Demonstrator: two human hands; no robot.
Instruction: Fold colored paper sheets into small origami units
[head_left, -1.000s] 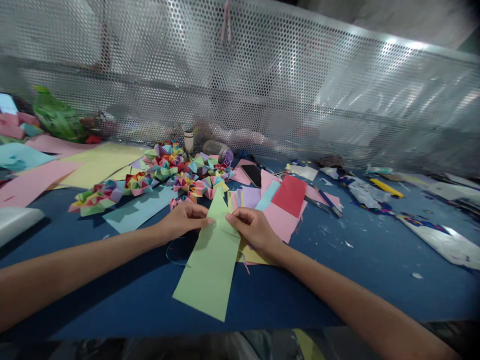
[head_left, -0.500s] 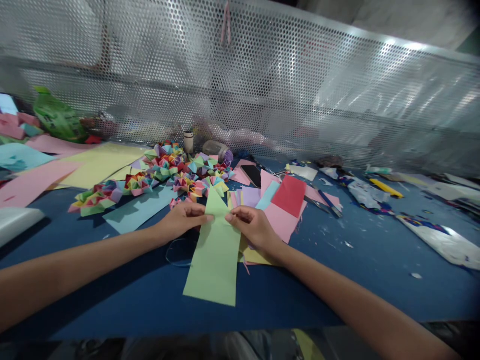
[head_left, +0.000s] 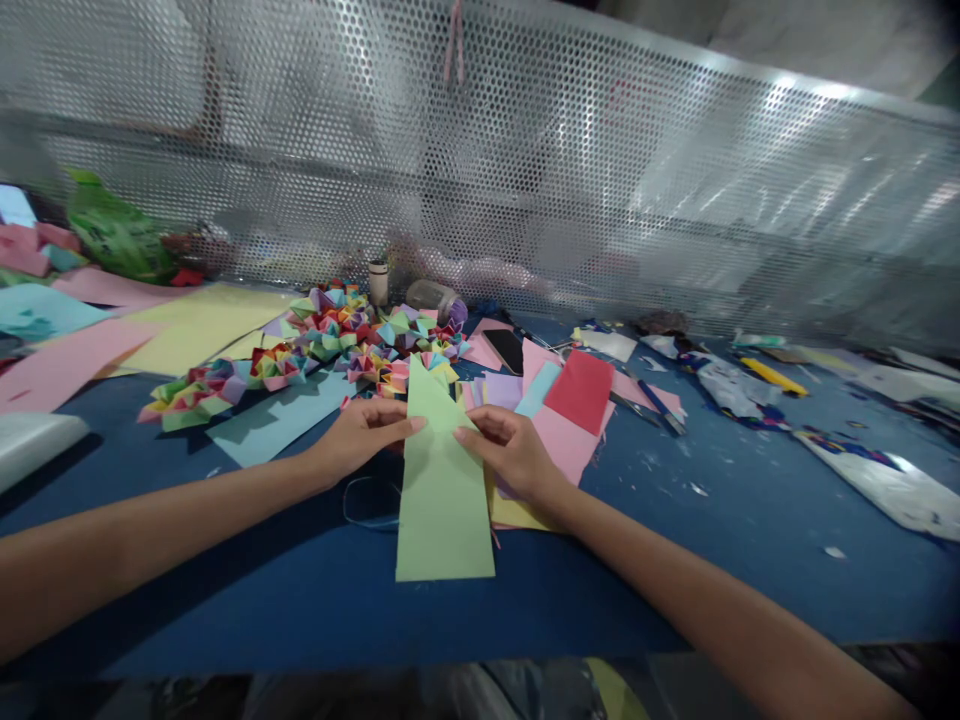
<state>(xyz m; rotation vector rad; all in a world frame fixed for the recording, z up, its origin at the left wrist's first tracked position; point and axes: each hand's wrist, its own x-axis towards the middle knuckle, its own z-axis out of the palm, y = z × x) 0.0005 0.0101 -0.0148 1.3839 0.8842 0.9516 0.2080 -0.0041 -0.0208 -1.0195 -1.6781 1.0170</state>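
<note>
Between my hands is a long strip of light green paper (head_left: 444, 510), its far end slanting to a point at the left. My left hand (head_left: 365, 436) pinches its left edge, thumb on top and fingers behind. On the right edge, my right hand (head_left: 511, 450) grips the strip between thumb and fingers. A loop of thin thread (head_left: 367, 522) lies on the table by the strip's left side. Right of my right hand sit stacked sheets of coloured paper, with a red square (head_left: 578, 390) on top of pink paper (head_left: 564, 442).
Folded multicoloured paper pieces (head_left: 196, 395) are heaped behind my left hand, beside a light blue sheet (head_left: 281, 425). A black phone (head_left: 504, 350), a cutter knife (head_left: 661, 406), a yellow tool (head_left: 772, 376) and paper scraps lie on the blue table (head_left: 720, 540). A perforated metal panel (head_left: 525, 180) stands behind.
The green strip has straightened: its near end swung right and slightly away from me, and its pointed tip shifted left. Both hands keep their pinch, with small shifts.
</note>
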